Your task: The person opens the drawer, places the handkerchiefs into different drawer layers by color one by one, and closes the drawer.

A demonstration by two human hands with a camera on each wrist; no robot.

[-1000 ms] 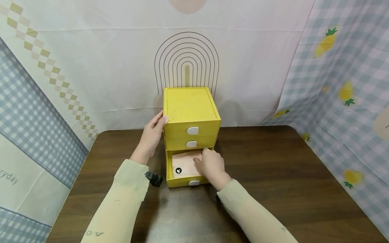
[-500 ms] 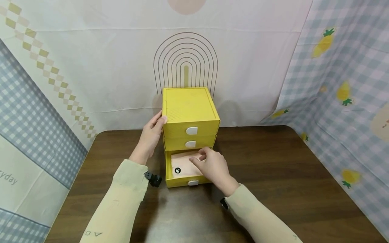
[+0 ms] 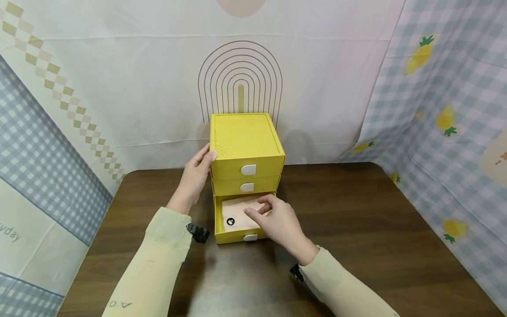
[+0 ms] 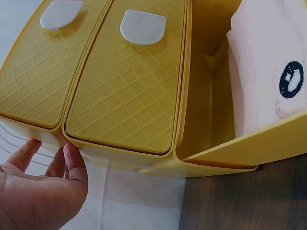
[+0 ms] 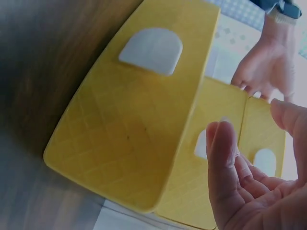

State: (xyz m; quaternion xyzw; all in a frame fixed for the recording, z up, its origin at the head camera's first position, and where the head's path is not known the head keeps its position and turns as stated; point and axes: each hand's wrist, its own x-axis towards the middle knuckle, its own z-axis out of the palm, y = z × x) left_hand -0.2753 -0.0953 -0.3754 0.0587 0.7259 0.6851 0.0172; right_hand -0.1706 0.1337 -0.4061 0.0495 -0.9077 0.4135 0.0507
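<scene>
A yellow three-drawer box [image 3: 245,135] stands on the table, its bottom drawer [image 3: 231,239] pulled out. Inside that drawer lies a folded pale pink cloth [image 3: 240,211] with a small black-and-white round mark, seen close up in the left wrist view. My left hand [image 3: 193,179] rests its fingertips against the box's left side, thumb by the top front corner. Over the right part of the drawer, my right hand [image 3: 279,223] hovers with thumb and fingers apart and nothing between them. It covers part of the cloth in the head view.
The upper two drawers are closed, each with a white tab handle [image 3: 248,169]. Brown wood tabletop [image 3: 356,229] surrounds the box. A white printed cloth backdrop [image 3: 158,88] hangs close behind, and checked fabric [image 3: 443,154] hangs on the right.
My right hand has drawn back from the cloth toward the front right, and its thumb and fingers have spread. My left hand keeps its place on the box.
</scene>
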